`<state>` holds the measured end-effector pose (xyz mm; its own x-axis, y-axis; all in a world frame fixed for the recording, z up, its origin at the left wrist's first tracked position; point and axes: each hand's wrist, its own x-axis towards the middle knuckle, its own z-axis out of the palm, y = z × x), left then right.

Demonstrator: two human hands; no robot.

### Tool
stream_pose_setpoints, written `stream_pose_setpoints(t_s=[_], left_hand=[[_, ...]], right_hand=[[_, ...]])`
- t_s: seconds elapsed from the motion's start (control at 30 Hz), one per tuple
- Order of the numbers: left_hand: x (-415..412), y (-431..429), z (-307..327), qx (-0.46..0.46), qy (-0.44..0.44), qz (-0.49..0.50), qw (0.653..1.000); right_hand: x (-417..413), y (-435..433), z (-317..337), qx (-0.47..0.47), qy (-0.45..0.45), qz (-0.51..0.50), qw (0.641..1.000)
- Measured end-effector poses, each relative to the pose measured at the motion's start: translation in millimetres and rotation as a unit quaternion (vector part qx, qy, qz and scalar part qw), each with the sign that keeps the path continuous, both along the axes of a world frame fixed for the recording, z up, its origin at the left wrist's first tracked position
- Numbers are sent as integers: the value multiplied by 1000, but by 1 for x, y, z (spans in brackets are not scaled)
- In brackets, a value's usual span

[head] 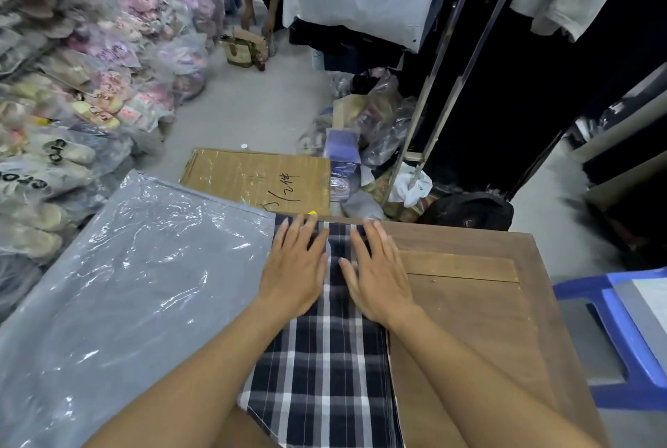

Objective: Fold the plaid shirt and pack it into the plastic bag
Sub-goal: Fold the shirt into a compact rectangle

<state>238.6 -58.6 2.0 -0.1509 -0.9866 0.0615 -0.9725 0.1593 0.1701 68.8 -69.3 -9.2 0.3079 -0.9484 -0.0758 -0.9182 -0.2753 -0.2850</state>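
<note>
A clear plastic bag (130, 267) holding grey cloth lies flat at the left. Beside it, the folded plaid shirt (325, 368) lies on the wooden table (469, 303), with left hand (294, 272) and right hand (379, 276) pressed open-palmed on it.

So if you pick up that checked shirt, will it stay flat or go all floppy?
Probably floppy: the plaid shirt is thin cloth, folded into a long strip, so it would likely droop and unfold. It looks light. Both hands, left hand and right hand, press it flat.

Even, soft indoor light; glare streaks the plastic bag (137, 267); edges blur and bow outward.
</note>
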Motion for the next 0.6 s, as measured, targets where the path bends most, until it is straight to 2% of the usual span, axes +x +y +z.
stream_pose_setpoints(t_s=[0.13,0.4,0.6], left_hand=[[9,-13,-27,107,-23,7,994],[8,-9,-46,69,-9,21,997],[9,-8,-46,78,-8,19,997]], right_hand=[[-2,-20,-19,41,48,29,998],[1,-17,-27,42,59,25,997],[-1,38,-1,99,5,-10,995]])
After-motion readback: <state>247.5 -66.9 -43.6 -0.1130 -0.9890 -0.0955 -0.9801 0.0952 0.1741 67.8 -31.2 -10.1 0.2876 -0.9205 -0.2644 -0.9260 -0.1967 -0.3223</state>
